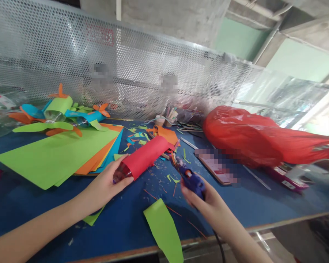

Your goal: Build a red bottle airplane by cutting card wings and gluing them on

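Nearest the camera is one bare forearm (44, 227) at lower left; past it, upper left, at least two winged bottle models (59, 105) look assembled beside a paper stack (55, 157), sheets uncountable. Left of centre, the left hand (105, 184) wraps its fingers round one bottle (146, 157), already sleeved in red but showing no wings. One loose green cut-out (164, 230) lies bottom centre, then the right hand (210, 201) grips one glue gun (194, 183), left of one phone (215, 168) and one red bag (244, 133).

Paper (71, 151) left, bag (244, 135) right, bottle (122, 173) between
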The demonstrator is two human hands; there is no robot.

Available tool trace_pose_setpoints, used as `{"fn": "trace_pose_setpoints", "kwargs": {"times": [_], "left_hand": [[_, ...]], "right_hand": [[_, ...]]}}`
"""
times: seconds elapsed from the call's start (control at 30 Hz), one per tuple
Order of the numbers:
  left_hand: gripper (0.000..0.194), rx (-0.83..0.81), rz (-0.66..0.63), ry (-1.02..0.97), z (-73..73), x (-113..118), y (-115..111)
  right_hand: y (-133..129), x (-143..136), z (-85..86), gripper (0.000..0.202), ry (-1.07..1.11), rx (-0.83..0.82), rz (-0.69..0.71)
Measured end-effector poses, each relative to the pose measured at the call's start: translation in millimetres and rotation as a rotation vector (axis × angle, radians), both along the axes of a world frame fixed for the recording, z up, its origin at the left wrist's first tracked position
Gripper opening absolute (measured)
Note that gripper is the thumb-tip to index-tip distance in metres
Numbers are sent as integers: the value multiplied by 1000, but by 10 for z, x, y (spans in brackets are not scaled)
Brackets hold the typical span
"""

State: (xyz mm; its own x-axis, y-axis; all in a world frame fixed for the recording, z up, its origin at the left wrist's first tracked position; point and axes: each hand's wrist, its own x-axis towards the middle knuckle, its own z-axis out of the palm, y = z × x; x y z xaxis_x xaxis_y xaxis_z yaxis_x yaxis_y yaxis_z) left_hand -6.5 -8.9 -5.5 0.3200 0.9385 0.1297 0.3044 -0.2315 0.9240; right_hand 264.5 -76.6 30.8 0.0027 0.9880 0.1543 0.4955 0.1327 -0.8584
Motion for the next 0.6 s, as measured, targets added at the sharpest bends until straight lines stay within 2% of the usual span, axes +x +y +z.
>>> {"fn": "trace_pose_setpoints", "kwargs": {"times": [0.1,0.23,0.43,0.6], "left_hand": [[69,17,-9,-24,-25,10,2],[70,-21,-2,-17,15,28,-15],[66,-113,-72,-79,76,47,-40],[63,-132,-107,-85,57,45,-29]], "right_hand": [[-225,-191,-27,37,-8,-31,135],[-386,-359,-52,36,-85,-25,184],[-335,-417,-14,31,-152,5,237],[-274,-399,-78,30,-179,45,263]]}}
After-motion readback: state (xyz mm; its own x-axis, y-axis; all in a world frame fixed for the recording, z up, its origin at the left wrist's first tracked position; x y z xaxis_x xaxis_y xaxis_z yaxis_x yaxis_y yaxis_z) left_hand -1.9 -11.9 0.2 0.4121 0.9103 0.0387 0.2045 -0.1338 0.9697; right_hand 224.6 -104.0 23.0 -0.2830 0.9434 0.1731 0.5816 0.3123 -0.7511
